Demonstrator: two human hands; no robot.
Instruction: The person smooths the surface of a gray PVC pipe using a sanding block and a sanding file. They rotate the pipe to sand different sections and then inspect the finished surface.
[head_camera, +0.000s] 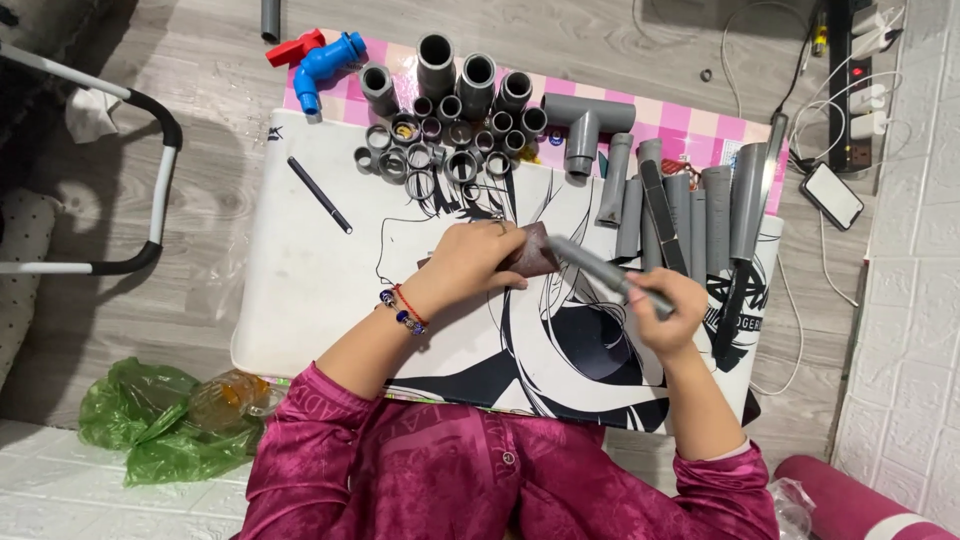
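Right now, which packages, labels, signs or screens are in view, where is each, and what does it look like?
Phone: on the floor at right, beside the power strip; dark rectangular screen, pale edge, switched off.
Printed mat: under both hands; white rectangle with black line drawing.
Green plastic bag: floor at lower left; crumpled, translucent.

A slim grey pipe (600, 270) slants from far left to near right, its near end gripped in the right hand (665, 310). Its far end meets a dark brown abrasive sheet (530, 255) pressed flat under the left hand (475, 260).
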